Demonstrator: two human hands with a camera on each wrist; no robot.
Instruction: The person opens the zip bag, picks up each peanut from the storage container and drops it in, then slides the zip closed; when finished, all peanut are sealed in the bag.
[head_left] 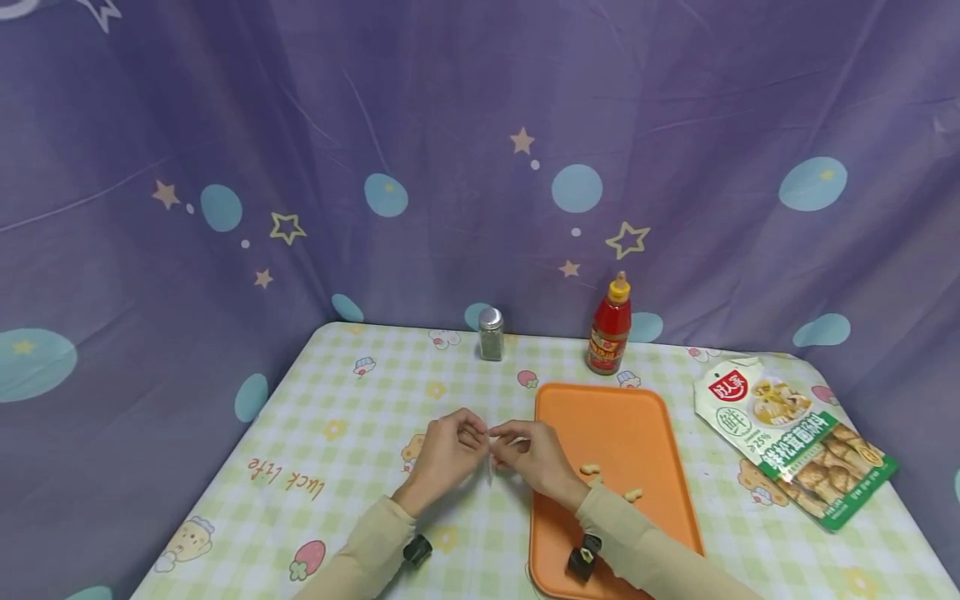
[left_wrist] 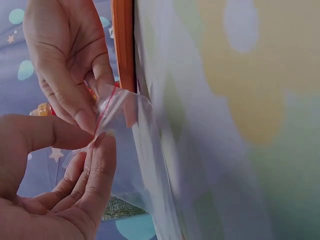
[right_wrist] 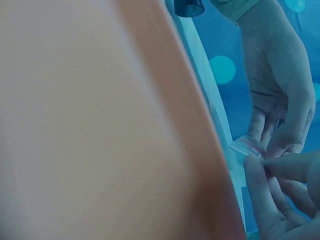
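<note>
A clear zip-seal bag (left_wrist: 131,145) with a red line along its seal hangs between both hands, edge-on and thin in the head view. My left hand (head_left: 450,450) pinches the bag at the seal between thumb and fingers. From the other side, my right hand (head_left: 534,454) grips the same seal, its fingertips meeting those of the left hand. In the right wrist view a corner of the bag (right_wrist: 246,145) sticks out past the fingertips. Several peanuts (head_left: 632,495) lie on the orange tray (head_left: 611,417), just beyond the right wrist.
At the back of the table stand a glass shaker (head_left: 491,337) with a metal cap and a red sauce bottle (head_left: 609,333) with a yellow cap. A green and white food packet (head_left: 795,442) lies flat at the right. Behind the table hangs a purple curtain (head_left: 465,100).
</note>
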